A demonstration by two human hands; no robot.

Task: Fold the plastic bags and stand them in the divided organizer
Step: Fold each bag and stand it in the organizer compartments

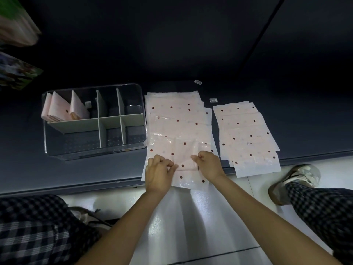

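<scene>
A half-folded pink bag with dark red dots (pixel 184 153) lies on top of a pile of flat dotted bags (pixel 177 119) at the near edge of the dark surface. My left hand (pixel 157 174) pinches its left edge and my right hand (pixel 208 165) pinches its right edge. To the left stands the clear divided organizer (pixel 93 150) with grey-white partitions. Three folded pink bags (pixel 63 109) stand in its back left compartment; the other compartments hold nothing.
A second pile of flat dotted bags (pixel 248 138) lies to the right, overhanging the edge. Two small labels (pixel 198 82) lie behind the piles. My checked trouser legs and a shoe (pixel 294 180) are below, over a white floor. Colourful packages (pixel 17 71) sit far left.
</scene>
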